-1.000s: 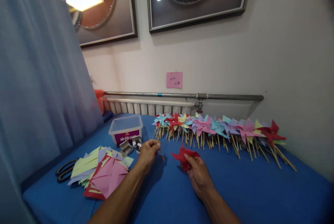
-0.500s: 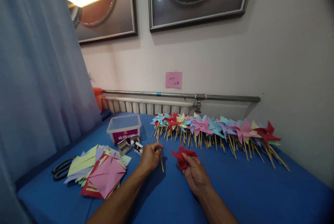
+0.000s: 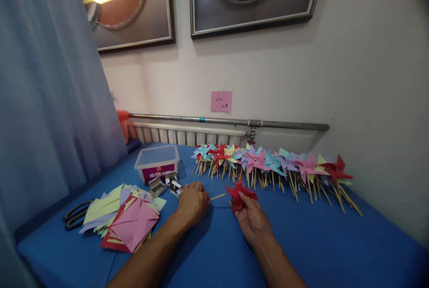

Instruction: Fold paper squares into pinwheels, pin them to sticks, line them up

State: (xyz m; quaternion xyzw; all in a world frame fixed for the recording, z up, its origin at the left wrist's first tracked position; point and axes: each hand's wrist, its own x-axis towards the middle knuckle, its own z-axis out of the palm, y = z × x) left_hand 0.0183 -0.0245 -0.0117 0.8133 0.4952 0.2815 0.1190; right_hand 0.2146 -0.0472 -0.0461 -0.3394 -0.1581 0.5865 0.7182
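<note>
My left hand [image 3: 193, 203] is closed around a thin wooden stick [image 3: 217, 197], whose tip points right toward the other hand; the rest of the stick is hidden by the fingers. A red paper pinwheel [image 3: 240, 192] is pinched between the thumb and fingers of my right hand [image 3: 251, 218], above the blue cloth. Just left of my left hand lie small open boxes, one with shiny metal pins [image 3: 174, 188] in it. Beyond both hands, a long row of finished pinwheels on sticks [image 3: 256, 160] lies across the table.
On the left, a pile of cut paper squares [image 3: 136, 223] lies beside black-handled scissors [image 3: 75, 215]. A clear plastic tub [image 3: 157, 156] with a purple label stands behind the small boxes. A blue curtain [image 3: 50, 78] hangs at the left, and a pipe [image 3: 288, 125] runs along the wall.
The stick in my left hand has swung from hanging downward to pointing right. My right hand still has the red pinwheel, and the view has shifted slightly.
</note>
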